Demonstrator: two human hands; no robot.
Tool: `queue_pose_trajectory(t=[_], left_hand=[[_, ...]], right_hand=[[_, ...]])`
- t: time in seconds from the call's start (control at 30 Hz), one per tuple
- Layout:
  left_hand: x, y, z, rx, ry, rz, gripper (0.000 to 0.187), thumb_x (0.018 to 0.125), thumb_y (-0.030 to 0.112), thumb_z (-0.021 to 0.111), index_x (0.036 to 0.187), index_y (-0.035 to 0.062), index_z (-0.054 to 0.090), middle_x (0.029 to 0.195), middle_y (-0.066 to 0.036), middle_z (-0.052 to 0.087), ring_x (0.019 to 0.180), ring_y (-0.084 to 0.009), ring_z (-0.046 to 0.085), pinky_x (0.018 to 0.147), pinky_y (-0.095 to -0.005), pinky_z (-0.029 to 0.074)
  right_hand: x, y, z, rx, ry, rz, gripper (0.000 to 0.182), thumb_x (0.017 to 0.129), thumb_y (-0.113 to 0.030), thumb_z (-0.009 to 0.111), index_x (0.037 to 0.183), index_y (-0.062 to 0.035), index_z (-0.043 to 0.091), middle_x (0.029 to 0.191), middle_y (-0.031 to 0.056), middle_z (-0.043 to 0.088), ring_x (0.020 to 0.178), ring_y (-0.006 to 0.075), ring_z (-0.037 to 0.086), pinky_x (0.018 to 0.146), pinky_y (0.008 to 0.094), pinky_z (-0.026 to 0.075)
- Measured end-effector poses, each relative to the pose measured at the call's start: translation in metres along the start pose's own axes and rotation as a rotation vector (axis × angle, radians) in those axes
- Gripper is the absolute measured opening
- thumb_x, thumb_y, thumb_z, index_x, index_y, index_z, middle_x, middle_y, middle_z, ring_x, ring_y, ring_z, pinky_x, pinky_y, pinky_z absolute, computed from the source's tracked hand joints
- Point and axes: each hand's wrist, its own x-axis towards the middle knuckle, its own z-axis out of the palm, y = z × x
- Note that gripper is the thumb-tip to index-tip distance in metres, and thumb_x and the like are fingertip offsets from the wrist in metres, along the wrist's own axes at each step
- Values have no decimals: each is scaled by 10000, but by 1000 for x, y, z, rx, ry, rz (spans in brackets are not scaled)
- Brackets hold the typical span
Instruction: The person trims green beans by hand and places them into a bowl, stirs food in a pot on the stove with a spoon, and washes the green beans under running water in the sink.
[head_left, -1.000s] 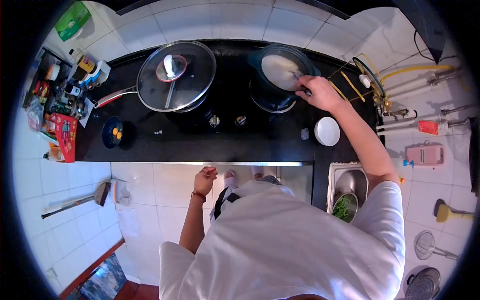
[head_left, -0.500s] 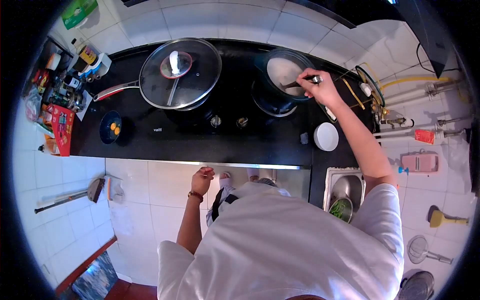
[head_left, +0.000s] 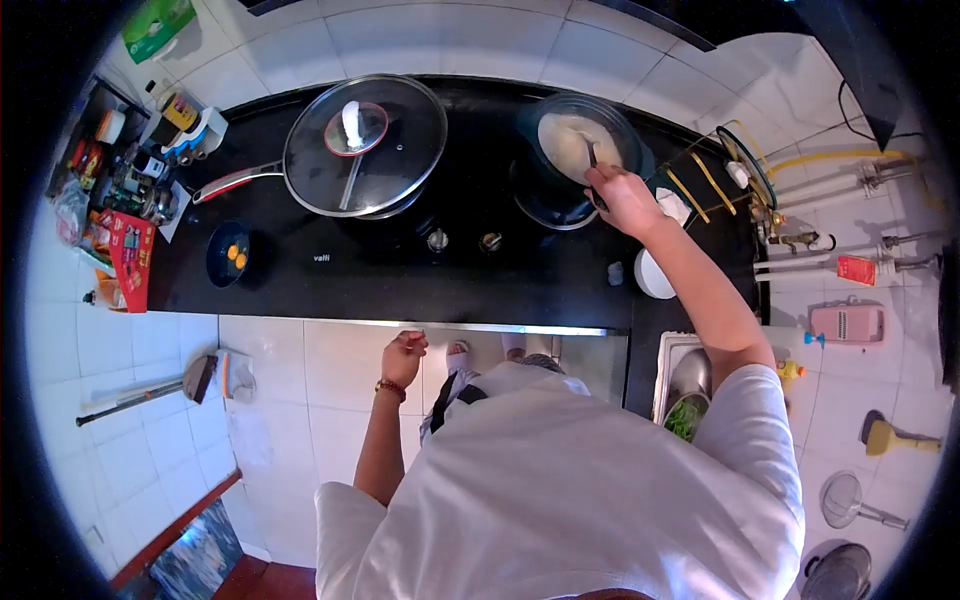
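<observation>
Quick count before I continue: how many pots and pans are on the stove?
2: a lidded pan on the left, and a dark pot on the right, where the right hand holds a utensil.

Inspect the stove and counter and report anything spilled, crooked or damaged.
No spill or damage stands out around the pot. One mildly odd thing: a small greyish lump lies loose on the black counter, just left of the white bowl; it is too small to identify.
</observation>
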Motion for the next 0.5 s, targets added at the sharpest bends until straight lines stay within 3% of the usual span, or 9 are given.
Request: queue_pose_trajectory(t=[0.3, 0.5], left_hand=[[-3, 7, 13, -8, -56, 47, 187, 856, 134, 604, 1001, 25, 645, 847, -79, 692, 735, -159, 671, 711, -273, 528], [-2, 14, 10, 32, -55, 29, 184, 864, 136, 595, 999, 23, 647, 861, -87, 694, 728, -166, 674, 702, -280, 529]], right_hand=[[-34, -15, -28, 162, 54, 85, 255, 801, -132, 672, 1009, -23, 574, 965, 171, 627, 854, 370, 618, 742, 414, 516], [-33, -20, -56, 219, 21, -32, 237, 794, -121, 674, 986, -17, 580, 931, 164, 632, 837, 355, 621, 731, 412, 518]])
